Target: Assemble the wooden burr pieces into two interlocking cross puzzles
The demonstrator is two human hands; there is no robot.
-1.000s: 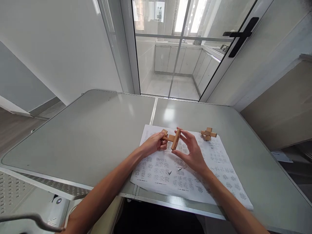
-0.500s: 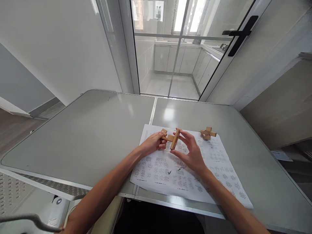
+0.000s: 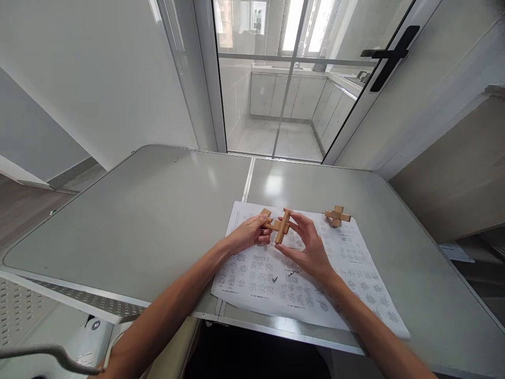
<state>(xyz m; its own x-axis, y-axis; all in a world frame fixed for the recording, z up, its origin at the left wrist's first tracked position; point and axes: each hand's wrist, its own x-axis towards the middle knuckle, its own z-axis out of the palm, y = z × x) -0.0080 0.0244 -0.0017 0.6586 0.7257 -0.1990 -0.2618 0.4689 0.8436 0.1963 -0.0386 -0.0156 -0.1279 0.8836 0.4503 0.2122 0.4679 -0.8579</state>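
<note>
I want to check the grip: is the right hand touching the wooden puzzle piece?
Touching. The head view shows the right hand fingertips on the wooden puzzle piece.

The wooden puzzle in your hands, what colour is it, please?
Light tan, plain wood, the wooden puzzle shows best in the head view.
</note>
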